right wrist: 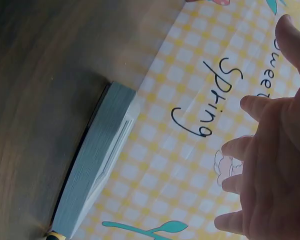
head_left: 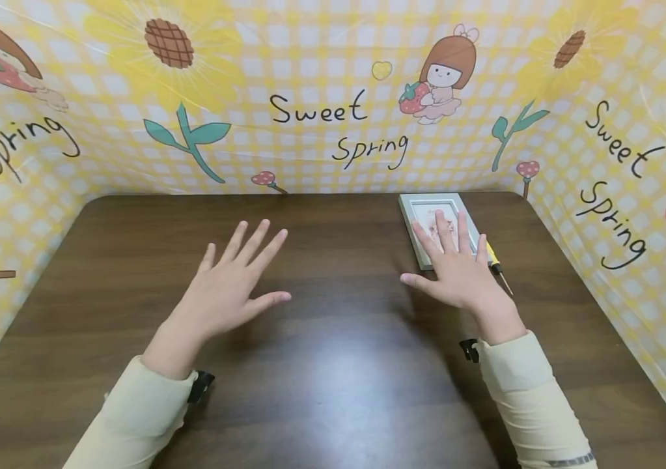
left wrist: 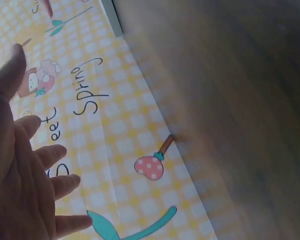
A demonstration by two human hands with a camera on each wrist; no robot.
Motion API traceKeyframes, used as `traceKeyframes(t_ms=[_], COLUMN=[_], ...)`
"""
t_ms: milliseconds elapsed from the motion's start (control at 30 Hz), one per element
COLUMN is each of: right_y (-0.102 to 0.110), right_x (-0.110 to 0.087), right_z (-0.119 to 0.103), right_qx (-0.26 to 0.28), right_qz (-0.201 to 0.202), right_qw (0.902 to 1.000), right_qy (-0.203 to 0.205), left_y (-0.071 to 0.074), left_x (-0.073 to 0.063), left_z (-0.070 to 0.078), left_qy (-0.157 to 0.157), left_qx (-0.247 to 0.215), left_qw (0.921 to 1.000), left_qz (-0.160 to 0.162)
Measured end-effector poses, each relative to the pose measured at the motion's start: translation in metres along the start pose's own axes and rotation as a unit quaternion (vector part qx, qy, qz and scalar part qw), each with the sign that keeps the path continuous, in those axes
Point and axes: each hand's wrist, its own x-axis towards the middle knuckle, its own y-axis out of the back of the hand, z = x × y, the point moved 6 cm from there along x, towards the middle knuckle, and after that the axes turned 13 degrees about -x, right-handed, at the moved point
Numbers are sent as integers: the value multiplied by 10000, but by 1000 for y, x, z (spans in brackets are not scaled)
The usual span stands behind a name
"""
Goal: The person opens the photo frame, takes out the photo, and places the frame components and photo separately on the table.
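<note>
My left hand (head_left: 224, 283) is held above the wooden table with fingers spread and straight, holding nothing. The right hand (head_left: 456, 270), likewise spread, hovers over the near part of a pale grey-green picture frame (head_left: 416, 234) and hides some of it. In the right wrist view the picture frame (right wrist: 97, 155) lies flat, apart from the right hand (right wrist: 275, 165). Beside its right edge is a screwdriver (head_left: 495, 266) with a yellow and black handle; the right hand partly covers it. The left wrist view shows the left hand (left wrist: 25, 165) with nothing in its fingers.
The dark brown table (head_left: 333, 339) reflects a bright light near its middle. A yellow checked cloth (head_left: 321, 58) printed with flowers and "Sweet Spring" hangs along the back and both sides. Black wrist straps (head_left: 200, 387) sit at the cuffs.
</note>
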Motion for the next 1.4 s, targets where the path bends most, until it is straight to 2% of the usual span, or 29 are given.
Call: traceKeyframes(t_ms=[233, 367, 833, 967, 1167, 1400], right_y=[-1, 0, 4, 3, 6, 1], right_x=[7, 10, 25, 32, 44, 53], right_z=[14, 24, 58, 66, 73, 84], right_qx=[350, 510, 1081, 1196, 1275, 1353], right_qz=[-61, -103, -30, -12, 226, -43], right_qw=[9993, 9985, 9936, 9924, 9915, 9905], right_qy=[-76, -160, -334, -303, -78, -252], left_y=[-8, -18, -47, -56, -64, -80], left_x=[23, 37, 79, 93, 112, 131], left_z=[18, 29, 60, 68, 75, 86], left_qy=[-409, -487, -237, -74, 354, 972], left_qx=[-188, -428, -1005, -1179, -1350, -1629], left_qw=[9990, 9979, 9942, 9923, 9896, 9817], left_qz=[13, -33, -315, -361, -347, -169])
